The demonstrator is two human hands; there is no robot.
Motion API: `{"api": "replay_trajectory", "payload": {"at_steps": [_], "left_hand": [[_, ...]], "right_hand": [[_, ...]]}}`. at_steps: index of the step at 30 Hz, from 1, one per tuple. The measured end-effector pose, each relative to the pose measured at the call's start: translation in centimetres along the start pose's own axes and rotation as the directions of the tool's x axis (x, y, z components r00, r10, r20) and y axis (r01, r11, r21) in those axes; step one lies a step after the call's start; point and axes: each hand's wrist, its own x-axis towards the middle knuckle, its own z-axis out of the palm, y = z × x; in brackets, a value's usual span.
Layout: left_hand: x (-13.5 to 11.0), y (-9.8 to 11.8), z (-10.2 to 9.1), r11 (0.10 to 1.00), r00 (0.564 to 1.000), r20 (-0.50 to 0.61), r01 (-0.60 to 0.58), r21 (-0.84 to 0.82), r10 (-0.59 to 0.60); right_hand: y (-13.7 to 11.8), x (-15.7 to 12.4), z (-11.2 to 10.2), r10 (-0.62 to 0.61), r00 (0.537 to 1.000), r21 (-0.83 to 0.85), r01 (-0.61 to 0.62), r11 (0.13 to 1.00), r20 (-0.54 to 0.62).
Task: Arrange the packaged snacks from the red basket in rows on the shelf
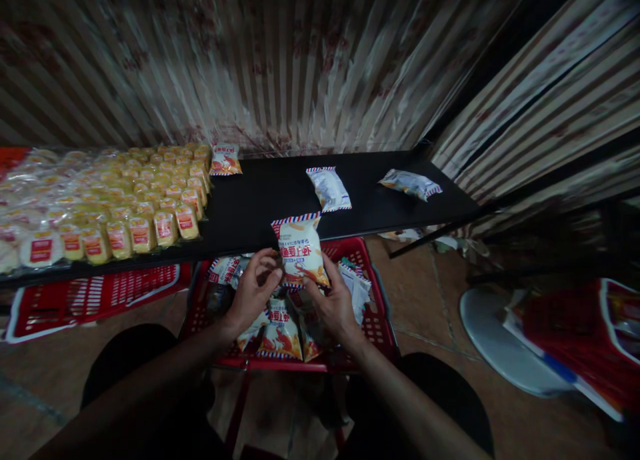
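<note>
Both my hands hold one white snack packet (299, 248) with red print and a striped edge, upright above a red shopping basket (375, 320). My left hand (253, 290) pinches its lower left edge. My right hand (333, 305) grips its lower right corner. More packets of the same kind (280, 333) lie in the basket under my hands. The packet sits just in front of the edge of a black shelf (260, 200).
On the shelf lie rows of yellow wrapped snacks (125, 207) at the left, one snack packet (225, 160) at the back, and two more packets (329, 188) (411, 183) to the right. Another red basket (95, 300) sits at left. A white round base (495, 343) and red-covered items (590, 340) stand at right.
</note>
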Motion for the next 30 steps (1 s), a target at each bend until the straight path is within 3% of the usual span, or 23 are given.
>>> {"api": "replay_trajectory", "payload": {"at_steps": [3, 6, 12, 18, 22, 30], "left_hand": [[-0.1, 1.2, -0.3, 0.999, 1.0, 0.018, 0.007, -0.045, -0.006], [-0.3, 1.7, -0.5, 0.992, 0.994, 0.103, 0.042, -0.116, -0.03], [-0.6, 0.5, -0.3, 0.955, 0.984, 0.164, 0.113, -0.275, -0.07], [-0.5, -0.8, -0.1, 0.918, 0.978, 0.011, 0.199, -0.342, -0.208], [0.0, -0.7, -0.1, 0.879, 0.959, -0.024, 0.248, -0.408, -0.281], [1.2, -0.6, 0.3, 0.812, 0.933, -0.15, 0.196, -0.549, -0.327]], "right_hand": [[0.3, -0.1, -0.5, -0.158, 0.987, -0.221, 0.147, 0.964, -0.032], [0.2, -0.3, -0.9, -0.302, 0.952, -0.368, 0.298, 0.881, 0.048], [-0.1, -0.9, -1.1, -0.522, 0.817, -0.45, 0.574, 0.685, 0.247], [0.2, -1.7, -0.3, -0.519, 0.766, -0.48, 0.642, 0.597, 0.379], [0.4, -2.1, 0.0, -0.502, 0.738, -0.465, 0.675, 0.573, 0.452], [0.8, -2.6, 0.6, -0.531, 0.675, -0.421, 0.736, 0.53, 0.512]]}}
